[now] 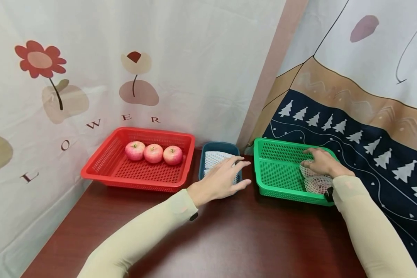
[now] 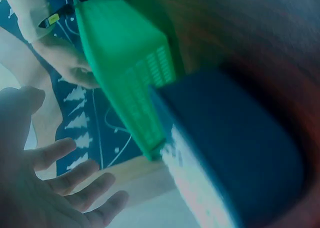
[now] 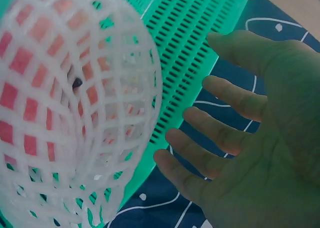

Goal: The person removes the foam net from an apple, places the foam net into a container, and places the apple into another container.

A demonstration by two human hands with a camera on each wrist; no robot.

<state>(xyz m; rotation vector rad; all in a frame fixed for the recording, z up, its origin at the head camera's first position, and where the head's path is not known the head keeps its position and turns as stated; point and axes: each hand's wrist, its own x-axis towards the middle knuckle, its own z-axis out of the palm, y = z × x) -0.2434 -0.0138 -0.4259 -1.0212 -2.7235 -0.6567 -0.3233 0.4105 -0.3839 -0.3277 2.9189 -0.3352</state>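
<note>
My left hand (image 1: 220,179) hovers over a dark blue container (image 1: 219,145) of white foam fruit nets (image 1: 213,157), fingers spread and holding nothing. In the left wrist view the container (image 2: 235,138) is blurred beside that hand. My right hand (image 1: 320,161) is over the right side of the green basket (image 1: 278,195), with fingers loosely extended. Below it lie two foam-netted fruits; the nearer netted apple (image 1: 318,185) shows clearly, and the farther one is partly hidden by the hand. The right wrist view shows a gap between the fingers and a netted apple (image 3: 30,113).
At the left stands a red basket (image 1: 132,185) holding three bare apples (image 1: 153,153) in a row. All the containers stand on a dark red-brown table (image 1: 229,239). Behind hang a white flower-printed curtain (image 1: 201,69) and a navy tree-patterned cloth (image 1: 368,162).
</note>
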